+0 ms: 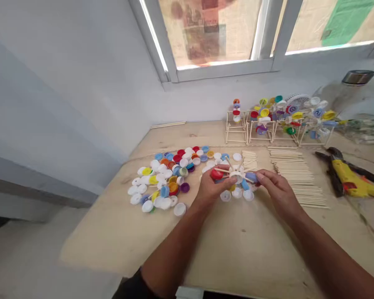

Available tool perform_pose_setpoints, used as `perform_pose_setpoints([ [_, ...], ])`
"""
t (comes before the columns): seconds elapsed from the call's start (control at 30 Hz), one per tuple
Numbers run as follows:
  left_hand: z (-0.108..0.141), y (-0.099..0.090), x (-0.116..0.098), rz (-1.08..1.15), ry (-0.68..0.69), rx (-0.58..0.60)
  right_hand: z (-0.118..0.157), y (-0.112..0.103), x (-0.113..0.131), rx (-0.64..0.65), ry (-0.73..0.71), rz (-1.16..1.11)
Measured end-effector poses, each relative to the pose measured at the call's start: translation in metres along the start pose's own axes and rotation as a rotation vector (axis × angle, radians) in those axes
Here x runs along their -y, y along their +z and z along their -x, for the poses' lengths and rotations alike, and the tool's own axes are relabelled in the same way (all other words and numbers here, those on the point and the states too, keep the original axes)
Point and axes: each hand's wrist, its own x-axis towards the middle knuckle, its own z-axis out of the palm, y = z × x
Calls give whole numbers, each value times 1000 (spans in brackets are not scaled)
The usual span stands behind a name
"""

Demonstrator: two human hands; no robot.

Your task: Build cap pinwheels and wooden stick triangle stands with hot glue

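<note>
Both hands hold a wheel-like piece [236, 177] above the table, with a white bottle cap at its middle and thin sticks spreading outward. My left hand [212, 186] has its fingers closed on the left part of the piece, near a red cap [217, 174]. On the other side, my right hand [276, 189] pinches a light blue cap [251, 177] at a stick's end. A blue cap [244, 185] shows low on the wheel. White caps [248, 195] lie on the table just below it.
Many coloured caps [165, 191] are spread at the left. Stick piles [299, 174] and a yellow glue gun [352, 178] lie right. Stick frames with cap wheels [262, 124] stand behind, near a clear jar [339, 93]. The table's left edge drops off.
</note>
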Motion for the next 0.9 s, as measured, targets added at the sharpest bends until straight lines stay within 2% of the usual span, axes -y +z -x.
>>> perform_pose_setpoints([
  [0.3, 3, 2, -3, 25, -14, 2, -1, 3, 2, -14, 16, 29],
  [0.6, 0, 1, 3, 41, 6, -21, 0, 4, 5, -72, -86, 142],
  [0.9, -2, 2, 3, 70, -17, -54, 1, 1, -3, -39, -156, 269],
])
